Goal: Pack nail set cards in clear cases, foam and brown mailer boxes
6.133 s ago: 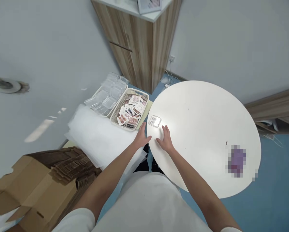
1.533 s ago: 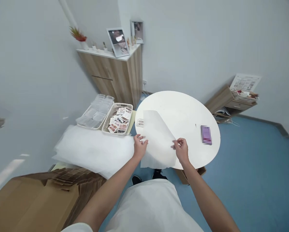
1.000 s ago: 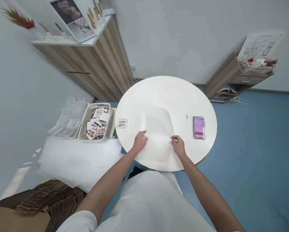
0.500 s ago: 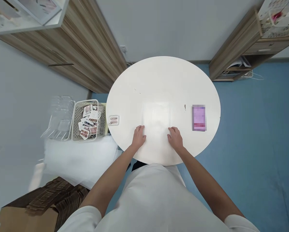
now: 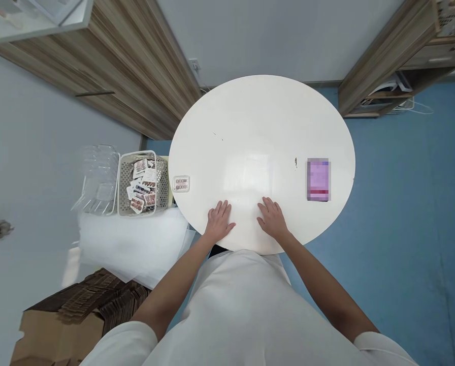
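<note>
My left hand (image 5: 218, 222) lies on the white round table (image 5: 258, 107) near its front edge, fingers spread and nothing held. To its right, my right hand (image 5: 272, 217) rests on the tabletop too, palm down with the fingers stretched forward. A bright glossy patch shows on the surface between and beyond them; whether it is only reflected light I cannot tell. At the table's left edge sits a small clear case (image 5: 181, 184) with rows of small reddish-brown pieces. A blurred purple pack (image 5: 319, 180) lies toward the right side.
Left of the table stands a perforated basket (image 5: 121, 188) full of printed cards, beside stacked clear plastic trays (image 5: 100, 178). White translucent sheets (image 5: 132, 241) lie below them. An open cardboard box (image 5: 56, 330) with brown cardboard pieces is at lower left. Wooden cabinets (image 5: 143, 61) stand behind.
Both hands have flattened, their fingers spreading on the tabletop where they were more curled before. The right hand has shifted slightly left. The whole view has tilted a little.
</note>
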A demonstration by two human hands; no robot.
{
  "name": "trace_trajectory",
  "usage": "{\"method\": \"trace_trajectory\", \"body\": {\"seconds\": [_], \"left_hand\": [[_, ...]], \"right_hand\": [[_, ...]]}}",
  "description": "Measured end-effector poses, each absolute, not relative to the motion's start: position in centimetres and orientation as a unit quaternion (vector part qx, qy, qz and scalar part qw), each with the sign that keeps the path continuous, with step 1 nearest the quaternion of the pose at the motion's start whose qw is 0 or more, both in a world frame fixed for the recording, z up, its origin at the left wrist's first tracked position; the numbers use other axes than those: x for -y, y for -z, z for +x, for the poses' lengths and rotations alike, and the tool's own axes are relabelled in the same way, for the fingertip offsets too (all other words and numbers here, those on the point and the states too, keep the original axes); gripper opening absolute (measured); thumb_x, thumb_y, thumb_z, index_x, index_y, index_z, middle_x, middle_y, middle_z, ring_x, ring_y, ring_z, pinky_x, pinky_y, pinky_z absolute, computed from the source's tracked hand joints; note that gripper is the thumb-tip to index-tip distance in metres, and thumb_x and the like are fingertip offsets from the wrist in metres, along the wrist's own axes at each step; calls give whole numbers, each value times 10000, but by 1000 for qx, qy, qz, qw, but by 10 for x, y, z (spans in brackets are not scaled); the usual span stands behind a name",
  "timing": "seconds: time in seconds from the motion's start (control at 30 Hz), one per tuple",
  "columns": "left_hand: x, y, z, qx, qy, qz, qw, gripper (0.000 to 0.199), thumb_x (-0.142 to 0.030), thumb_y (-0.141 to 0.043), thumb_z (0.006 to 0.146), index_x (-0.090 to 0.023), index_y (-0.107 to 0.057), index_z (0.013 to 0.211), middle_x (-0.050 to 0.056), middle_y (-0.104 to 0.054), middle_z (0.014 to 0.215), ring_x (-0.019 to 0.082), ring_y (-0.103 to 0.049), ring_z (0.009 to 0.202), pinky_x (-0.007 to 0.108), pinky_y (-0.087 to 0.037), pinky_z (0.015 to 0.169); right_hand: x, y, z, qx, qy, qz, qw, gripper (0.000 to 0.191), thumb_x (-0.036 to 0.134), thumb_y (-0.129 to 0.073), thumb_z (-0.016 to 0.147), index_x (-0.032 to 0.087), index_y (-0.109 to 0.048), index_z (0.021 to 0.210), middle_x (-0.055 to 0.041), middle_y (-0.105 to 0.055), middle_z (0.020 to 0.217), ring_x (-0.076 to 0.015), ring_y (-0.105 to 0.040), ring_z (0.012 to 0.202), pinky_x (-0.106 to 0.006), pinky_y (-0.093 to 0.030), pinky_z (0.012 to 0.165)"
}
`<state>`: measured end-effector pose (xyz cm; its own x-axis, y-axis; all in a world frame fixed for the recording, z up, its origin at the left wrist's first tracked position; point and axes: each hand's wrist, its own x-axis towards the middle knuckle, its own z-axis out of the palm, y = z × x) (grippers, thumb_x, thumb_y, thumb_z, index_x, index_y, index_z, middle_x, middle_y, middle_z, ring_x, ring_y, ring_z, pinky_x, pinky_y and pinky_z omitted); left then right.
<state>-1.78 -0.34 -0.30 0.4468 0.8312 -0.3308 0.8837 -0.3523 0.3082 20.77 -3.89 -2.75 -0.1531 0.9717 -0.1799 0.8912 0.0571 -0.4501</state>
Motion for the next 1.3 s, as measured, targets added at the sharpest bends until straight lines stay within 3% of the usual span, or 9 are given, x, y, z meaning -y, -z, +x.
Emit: {"method": "trace_trajectory", "body": {"seconds": [0.43, 0.7, 0.87, 1.0, 1.13, 1.3], "left_hand": [[-3, 9, -29, -508, -6, 820, 264, 639, -427, -531, 736, -191, -325, 1293, 157, -223, 1408, 316, -161, 1296, 484, -162, 992], [-34, 4, -100, -616, -109, 731, 271, 717, -504, -495, 741, -189, -241, 1332, 148, -139, 1432, 325, -129, 1298, 509, -151, 998], [-71, 14, -155, -677, -215, 622, 330, 732, -431, -517, 742, -177, -193, 1347, 131, -147, 1429, 305, -114, 1307, 482, -150, 1034], [-93, 24, -177, -689, -265, 535, 412, 648, -257, -485, 754, -151, -222, 1336, 119, -270, 1388, 257, -232, 1282, 407, -216, 1048], [-101, 28, -185, -688, -284, 471, 473, 586, -169, -453, 726, -154, -322, 1297, 94, -384, 1327, 246, -343, 1227, 383, -292, 1014], [-103, 24, -188, -673, -304, 431, 519, 552, -147, -450, 711, -160, -394, 1259, 83, -470, 1254, 233, -451, 1138, 354, -379, 945]], "right_hand": [[40, 16, 199, 718, -185, -669, 45, 426, 236, -423, 783, 179, -410, 1204, -112, -266, 1404, -266, -216, 1295, -460, -202, 999], [11, -6, 143, 694, -167, -695, 88, 425, 274, -386, 816, 168, -394, 1227, -134, -303, 1379, -278, -233, 1286, -474, -275, 969], [-31, -5, 75, 661, -298, -674, 141, 447, 328, -436, 793, 190, -417, 1218, -113, -387, 1323, -254, -351, 1223, -440, -343, 965], [-64, 1, 17, 573, -460, -650, 196, 497, 342, -496, 753, 225, -409, 1228, -74, -437, 1287, -218, -429, 1167, -400, -398, 938], [-83, 4, -25, 470, -570, -620, 263, 564, 288, -507, 735, 221, -356, 1274, -60, -378, 1343, -196, -380, 1215, -369, -388, 957], [-88, 3, -42, 417, -614, -599, 301, 607, 253, -531, 705, 222, -352, 1284, -33, -300, 1390, -186, -329, 1248, -354, -347, 998]]}}
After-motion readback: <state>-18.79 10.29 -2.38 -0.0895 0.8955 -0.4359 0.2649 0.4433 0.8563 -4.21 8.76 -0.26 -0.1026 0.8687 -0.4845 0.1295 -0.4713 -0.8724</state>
